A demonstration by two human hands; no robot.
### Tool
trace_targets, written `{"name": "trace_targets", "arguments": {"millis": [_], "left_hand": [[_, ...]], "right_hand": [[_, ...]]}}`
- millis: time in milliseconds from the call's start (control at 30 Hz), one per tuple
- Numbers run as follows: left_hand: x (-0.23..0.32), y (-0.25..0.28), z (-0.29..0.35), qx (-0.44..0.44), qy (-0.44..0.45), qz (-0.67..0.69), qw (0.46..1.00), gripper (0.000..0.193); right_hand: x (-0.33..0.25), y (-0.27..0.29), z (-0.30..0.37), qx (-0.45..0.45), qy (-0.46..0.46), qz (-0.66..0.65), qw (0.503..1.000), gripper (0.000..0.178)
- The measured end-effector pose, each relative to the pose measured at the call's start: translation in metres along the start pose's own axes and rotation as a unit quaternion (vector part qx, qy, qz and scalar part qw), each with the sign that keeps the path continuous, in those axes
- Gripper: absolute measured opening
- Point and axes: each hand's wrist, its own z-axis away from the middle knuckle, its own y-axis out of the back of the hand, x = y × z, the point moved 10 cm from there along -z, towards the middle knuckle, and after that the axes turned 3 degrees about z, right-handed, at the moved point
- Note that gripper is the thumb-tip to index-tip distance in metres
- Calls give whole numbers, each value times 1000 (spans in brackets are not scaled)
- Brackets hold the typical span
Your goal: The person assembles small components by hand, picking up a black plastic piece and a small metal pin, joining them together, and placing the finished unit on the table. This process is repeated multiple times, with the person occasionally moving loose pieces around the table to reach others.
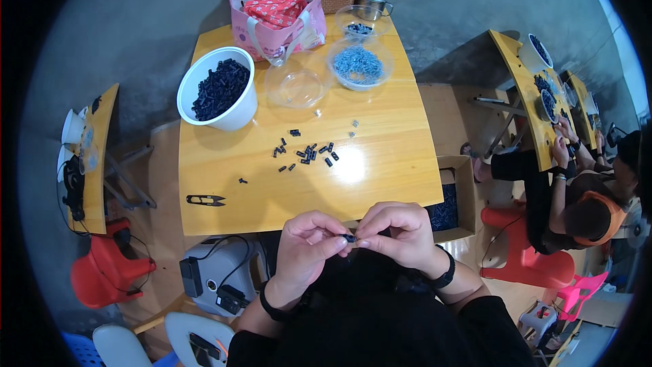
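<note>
Just off the near edge of the table, my left hand (pixel 311 248) pinches a small black plastic part (pixel 349 238) between thumb and fingers. My right hand (pixel 399 234) is closed against the other end of that part, its thumb and forefinger pressed together; whatever lies between those fingertips is too small to make out. Beyond my hands, several loose black plastic parts (pixel 309 153) are scattered over the wooden table (pixel 380 115). A pair of dark thread snips (pixel 206 200) lies at the table's left, near a single black part (pixel 243 181).
A white bucket (pixel 239 110) of black parts stands at the far left. Beside it are an upturned-looking clear plastic bowl (pixel 296 88), a bowl of small silvery pieces (pixel 357 68) and a pink bag (pixel 292 27). A cardboard box (pixel 456 231) sits right of the table. A co-worker (pixel 591 211) sits farther right.
</note>
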Motion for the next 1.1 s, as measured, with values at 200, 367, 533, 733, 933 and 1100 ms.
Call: {"name": "trace_targets", "arguments": {"millis": [200, 367, 533, 733, 933, 1100], "left_hand": [[1, 15, 7, -3, -14, -7, 1000, 10], [-11, 24, 13, -13, 56, 9, 998, 9], [-22, 49, 20, -23, 101, 13, 994, 9], [-17, 116, 26, 55, 82, 7, 995, 8], [21, 150, 30, 162, -28, 9, 986, 14], [29, 149, 31, 160, -30, 12, 987, 15]], "right_hand": [[-5, -15, -5, -25, -11, 99, 995, 8], [34, -38, -8, -116, -150, -114, 975, 12], [69, -72, -2, -222, -262, -196, 918, 16], [131, -76, -31, -191, -263, -67, 943, 16], [112, -59, -94, 33, -7, 428, 903, 20], [132, -69, -99, 27, -18, 510, 859, 9]]}}
